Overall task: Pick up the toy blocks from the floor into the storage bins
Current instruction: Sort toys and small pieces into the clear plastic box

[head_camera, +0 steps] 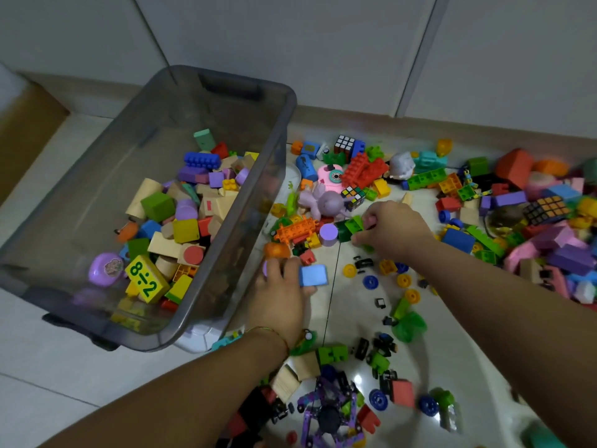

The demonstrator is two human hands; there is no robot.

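A grey translucent storage bin (226, 195) stands on the floor at the left, partly filled with mixed coloured and wooden blocks. Many toy blocks lie scattered on the floor to its right. My left hand (279, 295) is just beside the bin's right wall and grips a blue block (312, 275); a small purple piece shows at its far fingers. My right hand (392, 229) is further right, its fingers curled round green bricks (355, 225) next to a purple cylinder (328, 234).
White cabinet doors (323, 43) rise behind the bin. Rubik's cubes (344, 144), a pink toy camera (331, 176), a purple figure (326, 202), loose wheels and a purple spinner toy (329, 412) lie among the blocks. A dense block pile fills the right side.
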